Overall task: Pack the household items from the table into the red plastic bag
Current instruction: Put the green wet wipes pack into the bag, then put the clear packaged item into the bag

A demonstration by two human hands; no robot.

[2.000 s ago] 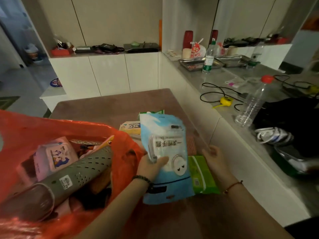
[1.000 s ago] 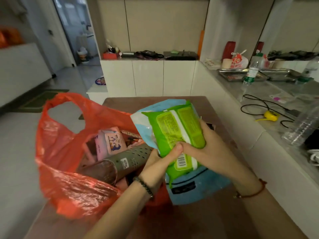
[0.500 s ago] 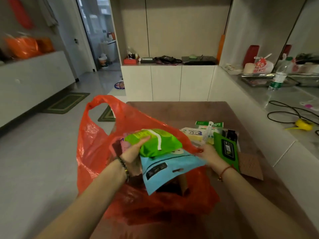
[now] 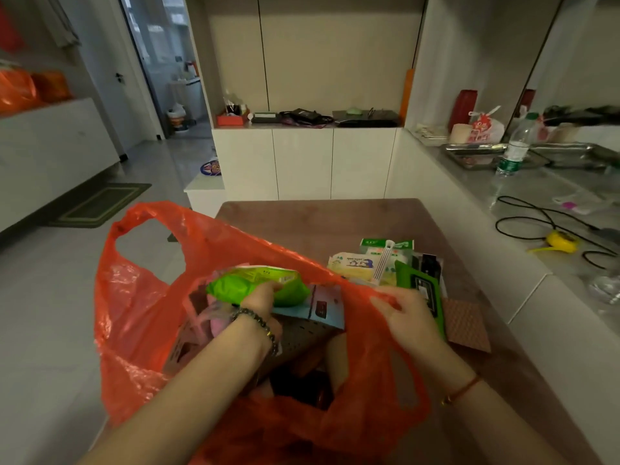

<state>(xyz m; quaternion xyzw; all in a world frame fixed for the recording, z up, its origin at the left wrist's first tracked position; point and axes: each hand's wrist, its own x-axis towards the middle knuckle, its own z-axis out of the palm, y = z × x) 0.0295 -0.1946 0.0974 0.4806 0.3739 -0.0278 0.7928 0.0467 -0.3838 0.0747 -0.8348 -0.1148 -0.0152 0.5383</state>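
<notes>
My left hand (image 4: 260,298) grips the green pack (image 4: 235,285) inside the red bag (image 4: 134,297), my right hand (image 4: 407,317) pinches its rim; several packs (image 4: 355,265) unpacked, centre right.

Left grip (image 4: 261,301) lowered green pack (image 4: 250,284) and blue pouch (image 4: 302,311) into red bag (image 4: 141,313); right grip (image 4: 407,313) now pinches rim.

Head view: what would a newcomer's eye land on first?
The translucent red plastic bag fills the foreground at the brown table. The left hand holds a bright green soft packet inside its mouth, while the right hand pinches the right rim.
</notes>
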